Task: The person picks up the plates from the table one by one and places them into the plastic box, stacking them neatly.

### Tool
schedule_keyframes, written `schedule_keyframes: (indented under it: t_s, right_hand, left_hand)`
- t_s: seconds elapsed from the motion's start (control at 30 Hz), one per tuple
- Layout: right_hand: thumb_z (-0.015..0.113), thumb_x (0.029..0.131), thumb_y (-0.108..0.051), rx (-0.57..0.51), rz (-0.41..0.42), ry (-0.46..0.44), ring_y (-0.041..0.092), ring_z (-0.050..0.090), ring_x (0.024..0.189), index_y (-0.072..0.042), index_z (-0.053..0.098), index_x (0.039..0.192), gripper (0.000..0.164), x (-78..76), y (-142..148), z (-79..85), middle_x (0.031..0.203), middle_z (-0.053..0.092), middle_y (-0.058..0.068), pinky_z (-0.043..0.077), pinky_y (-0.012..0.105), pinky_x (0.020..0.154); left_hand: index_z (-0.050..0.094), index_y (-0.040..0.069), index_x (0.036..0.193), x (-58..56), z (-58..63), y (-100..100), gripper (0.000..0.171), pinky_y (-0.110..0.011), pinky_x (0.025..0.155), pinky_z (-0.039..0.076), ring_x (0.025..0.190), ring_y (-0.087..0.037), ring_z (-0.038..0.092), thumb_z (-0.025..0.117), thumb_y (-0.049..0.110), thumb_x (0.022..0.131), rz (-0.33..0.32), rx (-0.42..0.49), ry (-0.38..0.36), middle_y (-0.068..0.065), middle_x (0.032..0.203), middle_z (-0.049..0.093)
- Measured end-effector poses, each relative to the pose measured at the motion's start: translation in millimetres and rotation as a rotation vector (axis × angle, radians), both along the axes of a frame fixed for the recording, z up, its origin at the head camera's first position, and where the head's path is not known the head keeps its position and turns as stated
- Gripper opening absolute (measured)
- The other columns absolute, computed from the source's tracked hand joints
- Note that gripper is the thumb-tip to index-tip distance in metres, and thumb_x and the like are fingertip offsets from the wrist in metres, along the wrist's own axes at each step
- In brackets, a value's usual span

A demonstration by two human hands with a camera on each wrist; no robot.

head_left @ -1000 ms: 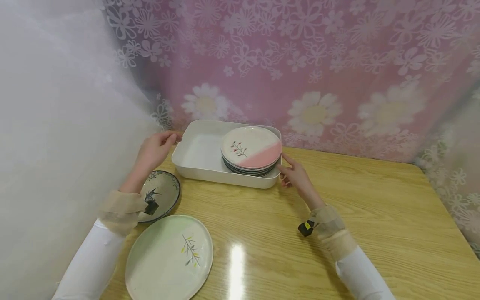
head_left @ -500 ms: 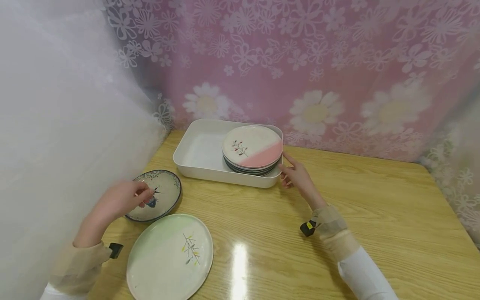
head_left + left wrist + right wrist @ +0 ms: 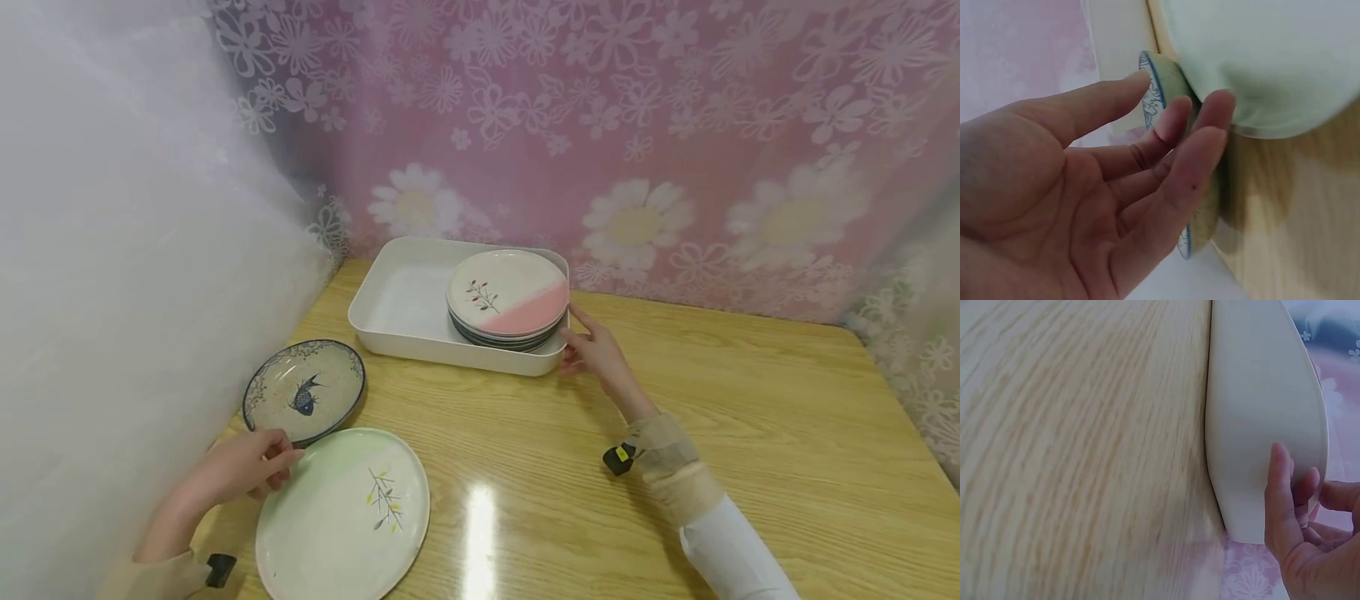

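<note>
My left hand [image 3: 251,467] hovers over the spot where a fish-patterned shallow bowl [image 3: 330,379] meets a large pale green plate [image 3: 337,517]. Its fingers are loosely bent and apart, with nothing between them; in the left wrist view the fingertips overlap the blue-rimmed bowl [image 3: 1172,75] and come close to the plate's edge [image 3: 1260,128]. At the right end of a white rectangular tray [image 3: 450,354], my right hand [image 3: 600,354] touches the outer wall. The right wrist view has fairly straight fingers [image 3: 1279,494] along that wall and another digit at the rim.
A stack of round plates [image 3: 510,292] fills the tray's right half, a white and pink one with a twig pattern on top. The wooden table [image 3: 675,467] ends at a pink floral curtain [image 3: 637,125] behind. A pale sheet [image 3: 150,250] hangs along the left.
My left hand has let go of the tray's left end and come back toward me, over the bowl and down to the green plate. The right hand stays at the tray.
</note>
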State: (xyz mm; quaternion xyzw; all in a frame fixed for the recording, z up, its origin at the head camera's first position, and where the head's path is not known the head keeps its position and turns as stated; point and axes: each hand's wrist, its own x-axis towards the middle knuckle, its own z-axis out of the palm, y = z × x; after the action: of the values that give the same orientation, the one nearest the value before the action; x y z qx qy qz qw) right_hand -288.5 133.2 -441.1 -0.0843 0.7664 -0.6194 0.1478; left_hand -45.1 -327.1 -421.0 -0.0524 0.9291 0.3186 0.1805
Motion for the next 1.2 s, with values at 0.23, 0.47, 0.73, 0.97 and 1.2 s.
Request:
schedule_keyframes:
  t_s: [0.23,0.47,0.73,0.97,1.2]
  right_hand:
    - [0.048,0.108,-0.013,-0.021,0.006,-0.011,0.013,0.065,0.059,-0.017,0.017,0.163,0.064,1.4,1,0.7,0.066,0.054,0.002,0.063,0.049,0.074]
    - [0.048,0.108,-0.016,-0.017,0.007,-0.030,0.015,0.066,0.061,-0.020,0.015,0.164,0.064,2.9,1,2.4,0.069,0.054,0.003,0.063,0.047,0.074]
    - [0.047,0.109,-0.015,-0.011,0.004,-0.027,0.014,0.066,0.061,-0.018,0.016,0.163,0.063,3.6,0,2.6,0.068,0.053,0.002,0.063,0.047,0.074]
    - [0.046,0.109,-0.014,-0.015,0.005,-0.025,0.013,0.066,0.061,-0.017,0.016,0.163,0.063,4.4,-1,3.7,0.069,0.053,0.003,0.063,0.049,0.075]
    - [0.046,0.109,-0.016,-0.017,0.005,-0.043,0.015,0.067,0.062,-0.020,0.015,0.164,0.063,4.4,0,4.1,0.070,0.053,0.004,0.063,0.049,0.075]
  left_hand:
    - [0.058,0.014,0.081,8.8,-12.8,-7,0.024,-0.025,0.050,0.038,0.057,-0.014,0.051,0.065,0.029,0.099,-0.008,-0.146,0.103,0.003,0.063,0.055]
    - [0.059,0.014,0.086,10.7,-19.4,-12,0.018,-0.025,0.051,0.041,0.060,-0.013,0.052,0.070,0.026,0.096,0.010,-0.142,0.120,0.004,0.070,0.058]
    - [0.065,0.009,0.089,11.3,-26.5,-9,0.016,-0.028,0.054,0.049,0.063,-0.014,0.056,0.071,0.023,0.095,0.052,-0.100,0.107,0.002,0.080,0.064]
    - [0.063,0.013,0.088,12.4,-27.8,-6,0.012,-0.030,0.059,0.045,0.065,-0.012,0.052,0.070,0.019,0.095,-0.002,-0.188,0.162,0.004,0.081,0.065]
    - [0.064,0.015,0.092,17.7,-27.3,-3,0.008,-0.027,0.056,0.047,0.059,-0.011,0.055,0.068,0.019,0.097,0.011,-0.152,0.171,0.002,0.086,0.069]
